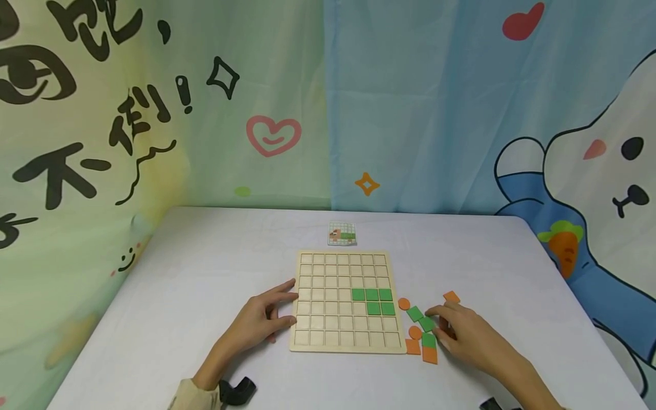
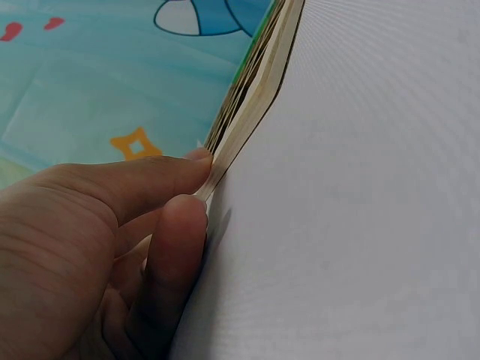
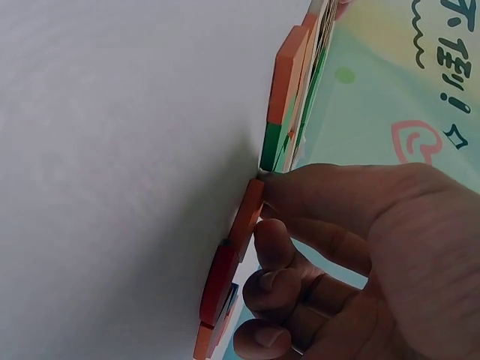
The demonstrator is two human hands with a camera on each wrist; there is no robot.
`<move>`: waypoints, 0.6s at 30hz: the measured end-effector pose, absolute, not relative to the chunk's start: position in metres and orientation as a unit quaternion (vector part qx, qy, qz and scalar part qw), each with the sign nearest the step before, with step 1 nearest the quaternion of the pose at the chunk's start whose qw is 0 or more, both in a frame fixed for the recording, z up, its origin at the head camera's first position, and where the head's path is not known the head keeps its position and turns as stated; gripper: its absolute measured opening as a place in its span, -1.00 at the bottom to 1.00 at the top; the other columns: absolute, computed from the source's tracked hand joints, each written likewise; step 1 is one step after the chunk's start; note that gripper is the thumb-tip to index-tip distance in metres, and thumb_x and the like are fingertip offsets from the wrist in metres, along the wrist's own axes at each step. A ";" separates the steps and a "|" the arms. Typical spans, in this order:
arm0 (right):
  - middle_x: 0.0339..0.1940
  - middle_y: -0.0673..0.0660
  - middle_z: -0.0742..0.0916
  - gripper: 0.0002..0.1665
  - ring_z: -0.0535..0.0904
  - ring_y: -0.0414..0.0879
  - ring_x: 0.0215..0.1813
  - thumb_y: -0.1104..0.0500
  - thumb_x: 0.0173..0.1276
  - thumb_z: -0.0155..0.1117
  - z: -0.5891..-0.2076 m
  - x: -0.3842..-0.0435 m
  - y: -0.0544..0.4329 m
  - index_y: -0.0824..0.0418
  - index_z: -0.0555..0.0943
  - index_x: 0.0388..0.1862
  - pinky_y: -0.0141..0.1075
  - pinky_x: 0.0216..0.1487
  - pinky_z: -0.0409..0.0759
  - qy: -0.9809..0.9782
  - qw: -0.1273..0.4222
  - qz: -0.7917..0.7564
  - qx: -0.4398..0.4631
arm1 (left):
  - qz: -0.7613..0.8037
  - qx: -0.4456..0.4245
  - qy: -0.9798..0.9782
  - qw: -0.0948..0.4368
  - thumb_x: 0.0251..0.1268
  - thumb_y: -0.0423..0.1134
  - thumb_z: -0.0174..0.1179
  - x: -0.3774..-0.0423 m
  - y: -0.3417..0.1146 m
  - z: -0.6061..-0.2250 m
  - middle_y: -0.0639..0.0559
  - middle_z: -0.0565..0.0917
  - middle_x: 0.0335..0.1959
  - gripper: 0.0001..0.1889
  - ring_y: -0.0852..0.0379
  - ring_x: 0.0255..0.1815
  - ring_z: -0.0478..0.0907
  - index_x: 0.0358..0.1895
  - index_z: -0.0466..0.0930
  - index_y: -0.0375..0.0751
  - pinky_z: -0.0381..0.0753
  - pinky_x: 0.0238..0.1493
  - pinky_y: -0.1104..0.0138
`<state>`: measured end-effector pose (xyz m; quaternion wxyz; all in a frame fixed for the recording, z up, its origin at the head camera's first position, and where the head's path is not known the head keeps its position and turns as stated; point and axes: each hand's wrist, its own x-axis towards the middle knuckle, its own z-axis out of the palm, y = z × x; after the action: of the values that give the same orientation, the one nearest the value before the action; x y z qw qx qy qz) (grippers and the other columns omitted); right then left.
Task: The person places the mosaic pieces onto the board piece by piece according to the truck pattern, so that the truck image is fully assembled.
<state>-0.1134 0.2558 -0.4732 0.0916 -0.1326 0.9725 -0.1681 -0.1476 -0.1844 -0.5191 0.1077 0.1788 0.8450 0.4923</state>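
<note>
A wooden grid board (image 1: 319, 323) lies on the table with several green squares (image 1: 371, 295) set at its right side. My left hand (image 1: 256, 319) rests at the board's left edge, thumb and fingertips against it; in the left wrist view, the fingertips touch the board's edge (image 2: 259, 105). My right hand (image 1: 468, 336) is over the loose pieces right of the board, thumb and forefinger apart beside a loose green square (image 1: 426, 324). In the right wrist view, its fingers curl loosely near an orange piece (image 3: 246, 217) and a red piece (image 3: 218, 281).
Orange discs (image 1: 414, 332), orange squares (image 1: 430, 355) and more green squares (image 1: 429, 340) lie along the board's right edge. Another orange piece (image 1: 451, 296) is behind my right hand. A small picture card (image 1: 341, 234) lies beyond the board. A printed curtain (image 1: 410, 114) hangs behind the table.
</note>
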 end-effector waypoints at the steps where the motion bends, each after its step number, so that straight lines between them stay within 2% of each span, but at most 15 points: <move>1: -0.42 -0.13 0.54 -0.64 0.38 -0.27 -0.35 0.21 0.34 0.52 -0.473 -0.113 0.256 0.15 0.74 0.11 -0.41 -0.34 0.37 0.972 0.092 -0.169 -0.132 | 0.493 0.179 0.845 0.108 0.32 -0.22 0.49 -0.148 -0.184 -0.519 -0.07 0.37 0.66 -0.44 0.20 -0.77 0.52 0.38 0.63 -0.16 0.57 -0.52 0.39; 11: -0.42 -0.12 0.53 -0.66 0.37 -0.29 -0.37 0.19 0.37 0.51 -0.475 -0.113 0.258 0.16 0.73 0.11 -0.41 -0.34 0.35 0.969 0.099 -0.189 -0.124 | 0.498 0.174 0.843 0.108 0.33 -0.19 0.49 -0.147 -0.184 -0.522 -0.05 0.38 0.66 -0.44 0.16 -0.77 0.54 0.39 0.63 -0.14 0.60 -0.34 0.40; 18: -0.41 -0.12 0.54 -0.65 0.37 -0.29 -0.35 0.16 0.38 0.51 -0.476 -0.113 0.260 0.18 0.73 0.12 -0.40 -0.33 0.36 0.970 0.095 -0.181 -0.128 | 0.496 0.172 0.844 0.109 0.33 -0.18 0.49 -0.147 -0.184 -0.520 -0.04 0.38 0.66 -0.44 0.15 -0.76 0.53 0.38 0.64 -0.12 0.57 -0.39 0.39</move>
<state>-0.1133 0.2602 -0.4763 0.0947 -0.1279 0.9705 -0.1812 -0.1471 -0.1837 -0.5202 0.1094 0.1718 0.8439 0.4964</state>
